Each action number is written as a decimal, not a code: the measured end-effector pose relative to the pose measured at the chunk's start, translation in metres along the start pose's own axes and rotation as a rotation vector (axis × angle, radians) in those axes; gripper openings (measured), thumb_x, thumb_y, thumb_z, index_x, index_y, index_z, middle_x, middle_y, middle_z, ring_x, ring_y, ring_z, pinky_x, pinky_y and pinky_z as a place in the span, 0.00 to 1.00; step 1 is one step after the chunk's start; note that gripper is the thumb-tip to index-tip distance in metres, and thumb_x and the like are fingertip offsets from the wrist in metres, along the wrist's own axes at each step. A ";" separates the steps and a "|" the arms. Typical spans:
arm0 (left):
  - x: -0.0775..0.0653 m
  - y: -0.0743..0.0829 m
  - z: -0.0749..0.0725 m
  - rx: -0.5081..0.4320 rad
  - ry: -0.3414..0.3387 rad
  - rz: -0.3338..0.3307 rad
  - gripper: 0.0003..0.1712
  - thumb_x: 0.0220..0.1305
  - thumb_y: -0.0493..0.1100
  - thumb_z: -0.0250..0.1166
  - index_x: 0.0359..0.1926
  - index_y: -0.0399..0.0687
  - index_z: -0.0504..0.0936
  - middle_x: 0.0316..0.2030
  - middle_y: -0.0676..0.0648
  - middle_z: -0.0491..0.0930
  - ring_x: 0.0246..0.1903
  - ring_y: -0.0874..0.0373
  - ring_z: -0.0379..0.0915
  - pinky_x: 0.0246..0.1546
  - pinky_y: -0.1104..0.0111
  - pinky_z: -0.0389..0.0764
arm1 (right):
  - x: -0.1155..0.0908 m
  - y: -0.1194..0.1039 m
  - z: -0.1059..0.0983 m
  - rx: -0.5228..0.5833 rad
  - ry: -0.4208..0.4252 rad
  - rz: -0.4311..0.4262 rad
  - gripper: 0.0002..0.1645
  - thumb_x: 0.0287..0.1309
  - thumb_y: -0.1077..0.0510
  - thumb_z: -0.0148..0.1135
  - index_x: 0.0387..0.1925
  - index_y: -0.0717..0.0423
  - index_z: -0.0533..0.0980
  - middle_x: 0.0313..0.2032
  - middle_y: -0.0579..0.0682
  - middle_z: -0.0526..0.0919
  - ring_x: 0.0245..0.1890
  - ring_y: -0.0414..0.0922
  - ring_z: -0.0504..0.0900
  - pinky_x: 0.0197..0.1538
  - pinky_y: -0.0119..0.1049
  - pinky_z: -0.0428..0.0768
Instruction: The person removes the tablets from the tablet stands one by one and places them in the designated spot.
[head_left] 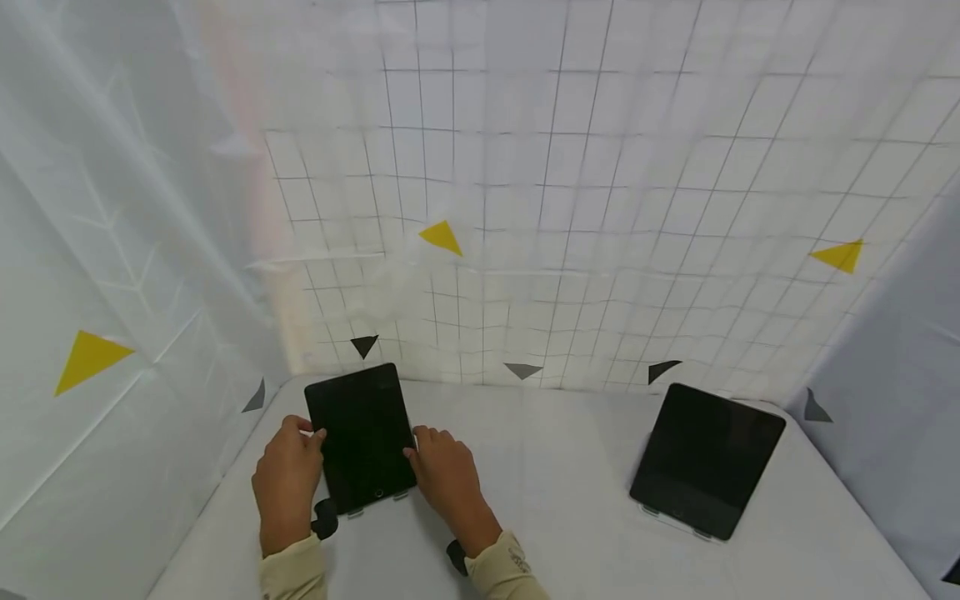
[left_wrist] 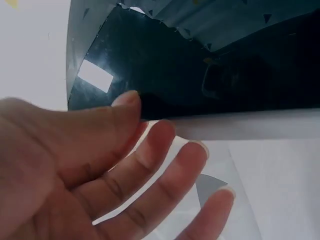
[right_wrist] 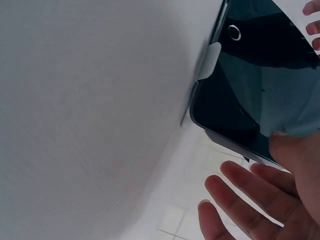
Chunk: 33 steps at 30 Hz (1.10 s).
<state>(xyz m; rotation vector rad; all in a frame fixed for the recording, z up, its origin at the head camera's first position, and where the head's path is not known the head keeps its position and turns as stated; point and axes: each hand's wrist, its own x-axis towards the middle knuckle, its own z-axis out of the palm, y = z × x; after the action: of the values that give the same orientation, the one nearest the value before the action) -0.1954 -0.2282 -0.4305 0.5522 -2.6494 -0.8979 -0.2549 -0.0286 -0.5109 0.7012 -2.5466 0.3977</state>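
Note:
A black tablet (head_left: 362,437) with a round home button leans back on a clear stand, at the left of the table in the head view. My left hand (head_left: 288,479) pinches its left edge. In the left wrist view that thumb (left_wrist: 127,100) lies on the glass, with the index fingertip hidden behind the edge and the other fingers spread. On the opposite edge my right hand (head_left: 448,473) pinches the tablet, its thumb (right_wrist: 280,145) on the screen and its other fingers spread outside. One lip of the stand (right_wrist: 209,61) hooks over the tablet's bottom edge.
A second tablet (head_left: 708,461) with a dark screen leans on another clear stand at the right of the white table (head_left: 555,500). White sheeting (head_left: 112,250) and a gridded back sheet (head_left: 585,192) enclose the table, marked with yellow, grey and black triangles.

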 end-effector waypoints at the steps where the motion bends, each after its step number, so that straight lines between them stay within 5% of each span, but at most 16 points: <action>1: 0.000 -0.001 0.000 0.002 0.003 0.006 0.15 0.71 0.41 0.60 0.49 0.32 0.74 0.38 0.34 0.81 0.28 0.47 0.76 0.23 0.55 0.73 | 0.000 0.000 0.001 0.015 -0.008 0.011 0.17 0.64 0.45 0.64 0.42 0.54 0.77 0.23 0.42 0.74 0.22 0.39 0.72 0.21 0.30 0.65; 6: 0.000 -0.006 0.000 0.009 0.003 0.018 0.11 0.68 0.40 0.63 0.45 0.36 0.78 0.34 0.39 0.82 0.26 0.49 0.74 0.22 0.58 0.71 | 0.000 0.004 0.003 0.123 -0.057 0.063 0.13 0.65 0.47 0.63 0.35 0.53 0.74 0.20 0.41 0.71 0.20 0.36 0.68 0.20 0.28 0.65; 16: 0.008 -0.008 -0.003 0.016 -0.057 -0.001 0.10 0.66 0.43 0.66 0.36 0.38 0.81 0.25 0.48 0.80 0.23 0.51 0.71 0.22 0.58 0.69 | 0.005 0.009 0.000 0.295 -0.055 0.078 0.13 0.64 0.52 0.65 0.39 0.55 0.71 0.23 0.41 0.70 0.21 0.34 0.67 0.23 0.27 0.67; 33: 0.005 -0.014 -0.003 0.014 -0.065 0.025 0.08 0.60 0.40 0.70 0.37 0.41 0.82 0.30 0.40 0.84 0.24 0.51 0.74 0.20 0.61 0.69 | -0.001 0.016 -0.001 0.461 -0.073 -0.001 0.04 0.69 0.58 0.60 0.38 0.53 0.72 0.27 0.40 0.77 0.22 0.31 0.67 0.26 0.24 0.68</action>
<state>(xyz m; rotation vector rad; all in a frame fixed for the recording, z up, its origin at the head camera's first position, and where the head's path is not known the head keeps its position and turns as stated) -0.1945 -0.2419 -0.4358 0.5005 -2.7166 -0.9056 -0.2627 -0.0147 -0.5128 0.8903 -2.5421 0.9952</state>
